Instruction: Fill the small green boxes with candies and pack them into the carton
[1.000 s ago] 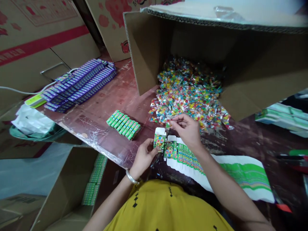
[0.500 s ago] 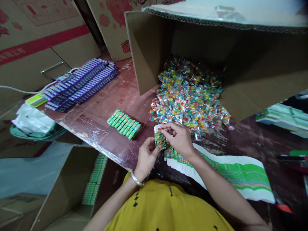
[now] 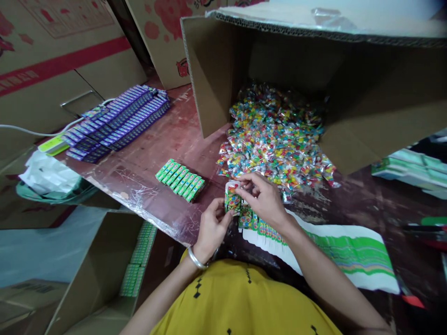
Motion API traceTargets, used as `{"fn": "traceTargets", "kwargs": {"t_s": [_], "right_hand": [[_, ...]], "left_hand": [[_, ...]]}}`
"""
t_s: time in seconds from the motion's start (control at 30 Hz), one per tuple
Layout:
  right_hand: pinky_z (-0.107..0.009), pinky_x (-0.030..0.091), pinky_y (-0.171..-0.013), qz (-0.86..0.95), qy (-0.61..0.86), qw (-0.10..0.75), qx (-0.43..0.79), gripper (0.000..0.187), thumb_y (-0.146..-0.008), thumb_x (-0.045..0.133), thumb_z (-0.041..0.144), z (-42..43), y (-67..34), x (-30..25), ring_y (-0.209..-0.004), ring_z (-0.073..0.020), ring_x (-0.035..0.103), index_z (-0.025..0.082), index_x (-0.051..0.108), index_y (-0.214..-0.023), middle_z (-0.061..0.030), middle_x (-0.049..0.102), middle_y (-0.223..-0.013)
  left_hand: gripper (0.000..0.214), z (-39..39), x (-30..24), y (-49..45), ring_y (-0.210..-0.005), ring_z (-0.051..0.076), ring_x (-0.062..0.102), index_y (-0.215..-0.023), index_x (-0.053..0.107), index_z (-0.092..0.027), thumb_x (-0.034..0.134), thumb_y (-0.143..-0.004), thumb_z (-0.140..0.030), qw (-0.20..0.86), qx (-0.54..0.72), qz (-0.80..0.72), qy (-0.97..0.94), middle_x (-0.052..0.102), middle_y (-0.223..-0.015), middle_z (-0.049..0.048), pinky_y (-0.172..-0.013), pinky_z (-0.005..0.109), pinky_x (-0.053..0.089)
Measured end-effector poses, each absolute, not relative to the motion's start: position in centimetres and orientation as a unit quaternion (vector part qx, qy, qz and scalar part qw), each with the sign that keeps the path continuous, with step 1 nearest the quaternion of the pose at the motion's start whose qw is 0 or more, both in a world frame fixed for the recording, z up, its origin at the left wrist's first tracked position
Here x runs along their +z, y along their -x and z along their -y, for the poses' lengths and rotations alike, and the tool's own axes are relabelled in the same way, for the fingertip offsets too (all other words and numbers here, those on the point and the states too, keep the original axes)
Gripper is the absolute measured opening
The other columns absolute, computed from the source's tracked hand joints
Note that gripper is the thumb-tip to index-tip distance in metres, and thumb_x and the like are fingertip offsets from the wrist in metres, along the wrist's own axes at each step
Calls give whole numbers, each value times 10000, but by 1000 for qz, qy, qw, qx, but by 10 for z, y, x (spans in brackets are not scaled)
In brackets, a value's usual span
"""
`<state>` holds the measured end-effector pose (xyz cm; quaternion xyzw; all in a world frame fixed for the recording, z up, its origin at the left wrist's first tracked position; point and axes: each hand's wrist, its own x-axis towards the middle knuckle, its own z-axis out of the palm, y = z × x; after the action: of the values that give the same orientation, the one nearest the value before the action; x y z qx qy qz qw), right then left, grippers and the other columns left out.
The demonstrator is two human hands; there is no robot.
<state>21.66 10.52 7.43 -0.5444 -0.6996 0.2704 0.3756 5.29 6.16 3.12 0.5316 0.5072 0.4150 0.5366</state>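
Note:
My left hand [image 3: 213, 228] grips a small green printed candy box [image 3: 232, 201] upright by its lower part, thumb in front. At its top end, the thumb and fingers of my right hand [image 3: 261, 197] are closed on a small candy packet [image 3: 236, 185], of which a red bit shows at the box mouth. Under my right wrist lies a long fanned row of flat green-and-white cartons [image 3: 352, 253]. Beyond my hands a heap of clear packets of colourful candies [image 3: 268, 144] spills out of a cardboard box [image 3: 352, 144] lying on its side.
A short row of filled green boxes [image 3: 179, 180] stands to the left on the dark red table [image 3: 146, 158]. Purple boxes [image 3: 118, 122] are stacked farther back. Below the table edge, an open carton [image 3: 87, 274] holds green boxes. More flat cartons [image 3: 415, 170] lie at right.
My right hand has shifted slightly at the mouth of the box, and more of the box front and the red bit now shows. My left hand stays in place.

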Motion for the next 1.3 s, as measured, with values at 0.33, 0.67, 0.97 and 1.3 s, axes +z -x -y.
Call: {"fn": "traceTargets", "kwargs": {"t_s": [0.33,0.67,0.97,1.3], "right_hand": [[-338,448,-901,792,464,313,245,165,-927,541,273,-106,-223,77,-1025,-193,554,244,702,-918,-52,576,-1020],[-281,548,-755,624,474,413,464,321,-856,633,294,-90,-219,50,-925,-170,635,262,595,-1172,-35,638,-1077],[-320,484,-872,598,485,474,427,54,-860,607,255,-84,-209,36,-1018,-203,612,206,629,-858,-53,648,-1067],[-266,475,-721,544,466,461,524,166,-791,701,301,-94,-206,45,-787,-146,599,196,572,-793,-7,635,-848]], "left_hand": [[271,-58,32,-54,-950,176,645,-1126,518,-180,586,-867,-218,529,418,-503,-541,647,-1055,62,-848,296,511],[567,-62,42,-53,-981,193,621,-1355,370,-247,630,-852,-246,539,488,-477,-493,612,-1108,71,-854,319,503],[316,-61,38,-55,-988,164,581,-1108,494,-207,650,-833,-221,613,454,-426,-487,581,-1101,45,-846,257,464],[404,-59,37,-52,-915,145,603,-1129,425,-233,673,-811,-215,598,478,-457,-453,590,-1027,30,-797,261,488]]}}
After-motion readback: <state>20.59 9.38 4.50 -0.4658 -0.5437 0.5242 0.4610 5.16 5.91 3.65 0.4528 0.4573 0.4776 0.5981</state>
